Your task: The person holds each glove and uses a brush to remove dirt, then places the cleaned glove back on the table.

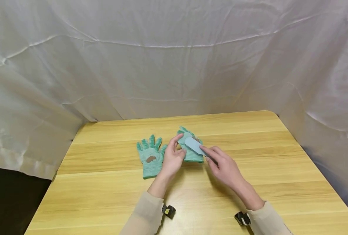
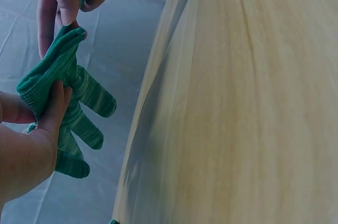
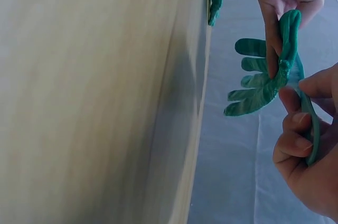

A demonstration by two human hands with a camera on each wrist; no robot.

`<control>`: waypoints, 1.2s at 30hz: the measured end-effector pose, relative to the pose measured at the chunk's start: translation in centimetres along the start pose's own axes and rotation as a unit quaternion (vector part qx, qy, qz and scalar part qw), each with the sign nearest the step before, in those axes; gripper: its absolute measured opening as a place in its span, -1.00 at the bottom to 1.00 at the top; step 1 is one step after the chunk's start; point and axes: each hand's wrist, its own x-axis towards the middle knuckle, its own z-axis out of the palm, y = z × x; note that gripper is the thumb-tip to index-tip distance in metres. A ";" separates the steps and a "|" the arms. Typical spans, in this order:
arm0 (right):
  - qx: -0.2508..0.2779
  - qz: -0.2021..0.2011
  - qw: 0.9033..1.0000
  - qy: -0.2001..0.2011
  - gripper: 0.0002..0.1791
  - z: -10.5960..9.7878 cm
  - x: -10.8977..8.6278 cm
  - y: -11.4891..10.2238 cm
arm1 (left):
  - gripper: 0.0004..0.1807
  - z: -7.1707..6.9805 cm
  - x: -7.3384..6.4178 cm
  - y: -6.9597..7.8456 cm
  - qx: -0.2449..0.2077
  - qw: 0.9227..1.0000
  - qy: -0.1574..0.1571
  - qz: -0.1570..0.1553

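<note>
My left hand (image 1: 173, 160) grips a green knit glove (image 1: 192, 157) above the table, its cuff towards me and its fingers pointing away. A brown patch shows partly at the glove's right side. My right hand (image 1: 227, 167) holds the slim handle of a light-blue flat-headed tool (image 1: 193, 145), whose head lies over the glove's upper face. The underside of that head is hidden. In the right wrist view, the tool's curved handle (image 3: 315, 134) runs between my fingers, close to the glove (image 3: 259, 94). A matching glove (image 1: 151, 160) with a brown patch lies flat left of my left hand.
The wooden table (image 1: 103, 195) extends around both hands, with its back edge beyond the gloves. Pale grey cloth (image 1: 168, 71) hangs behind and at the sides. Black wrist cameras (image 1: 169, 211) sit at both cuffs.
</note>
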 end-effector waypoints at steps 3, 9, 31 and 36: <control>-0.005 0.000 1.000 0.006 -0.46 0.0 0.1 0.0 | -0.31 0.0 0.0 0.1 -0.002 1.000 -0.001 0.001; -0.011 0.007 1.000 0.013 -0.44 -0.1 0.1 0.1 | -0.31 0.0 0.0 0.1 -0.003 1.000 -0.001 0.002; -0.024 0.054 0.998 0.006 -0.46 -0.4 0.0 0.0 | -0.31 0.0 0.0 0.1 -0.004 1.000 0.000 0.002; -0.052 0.077 0.996 0.007 -0.46 -0.9 0.1 0.1 | -0.31 -0.1 0.1 0.0 -0.005 1.000 -0.003 0.008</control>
